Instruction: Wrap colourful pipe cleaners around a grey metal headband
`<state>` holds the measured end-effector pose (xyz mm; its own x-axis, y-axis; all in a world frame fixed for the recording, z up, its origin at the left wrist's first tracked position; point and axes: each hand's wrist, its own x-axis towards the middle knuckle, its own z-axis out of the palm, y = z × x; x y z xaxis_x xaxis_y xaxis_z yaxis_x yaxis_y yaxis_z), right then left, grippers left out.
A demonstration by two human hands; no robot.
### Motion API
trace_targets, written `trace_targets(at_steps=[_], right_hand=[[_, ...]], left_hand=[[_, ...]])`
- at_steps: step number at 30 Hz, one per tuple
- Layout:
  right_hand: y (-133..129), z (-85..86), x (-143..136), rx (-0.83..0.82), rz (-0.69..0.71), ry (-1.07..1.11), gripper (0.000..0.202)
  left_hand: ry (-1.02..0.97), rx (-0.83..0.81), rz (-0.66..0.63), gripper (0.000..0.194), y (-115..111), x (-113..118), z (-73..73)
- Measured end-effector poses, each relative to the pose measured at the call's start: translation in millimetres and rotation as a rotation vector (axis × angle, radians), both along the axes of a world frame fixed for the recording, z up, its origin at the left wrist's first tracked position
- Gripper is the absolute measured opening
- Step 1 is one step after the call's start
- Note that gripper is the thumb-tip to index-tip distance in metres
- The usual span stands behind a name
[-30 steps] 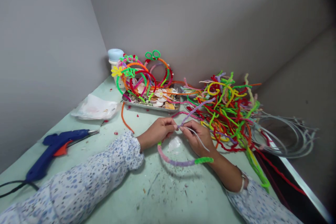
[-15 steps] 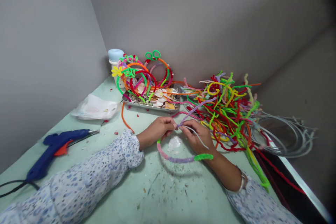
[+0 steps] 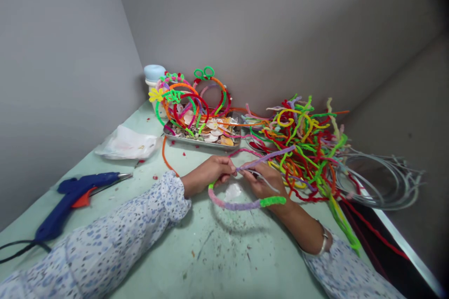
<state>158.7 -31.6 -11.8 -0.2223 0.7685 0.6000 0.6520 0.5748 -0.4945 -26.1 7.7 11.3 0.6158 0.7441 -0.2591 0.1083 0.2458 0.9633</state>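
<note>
A thin headband hoop [image 3: 242, 206], wrapped in green, pink and purple pipe cleaner, curves below my hands. My left hand [image 3: 213, 172] is closed on the wrapped hoop near its bare grey part. Fingers of my right hand [image 3: 261, 180] pinch the purple pipe cleaner [image 3: 270, 155] close to my left fingertips, where it meets the hoop. The pipe cleaner's loose end points up to the right. The hoop's bare grey end passes over my right hand.
A blue glue gun [image 3: 70, 196] and a white plastic packet [image 3: 128, 144] lie left. Behind are a metal tray [image 3: 203, 144] of shells, finished colourful hoops [image 3: 210, 79] and a blue-lidded bottle [image 3: 154, 74]. Tangled pipe cleaners [image 3: 301, 145] and bare hoops [image 3: 382, 182] lie right.
The purple pipe cleaner's loose end has swung lower and to the right. The hoop has shifted slightly upward. Both hands stay close together in nearly the same place.
</note>
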Motion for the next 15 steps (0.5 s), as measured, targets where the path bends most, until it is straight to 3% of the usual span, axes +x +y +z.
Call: trace_targets(at_steps=[4, 8, 15], right_hand=[[-2.6, 1.4, -1.7, -0.052, 0.024, 0.126, 0.01], [-3.0, 0.3, -0.5, -0.073, 0.01, 0.122, 0.009], [-2.6, 4.6, 3.8, -0.176, 0.159, 0.141, 0.012]], left_hand=[[-0.03, -0.025, -0.009, 0.011, 0.6, -1.2, 0.2], [-0.027, -0.02, -0.022, 0.01, 1.1, -1.7, 0.7], [-0.05, -0.03, -0.047, 0.009, 2.0, -2.0, -1.3]])
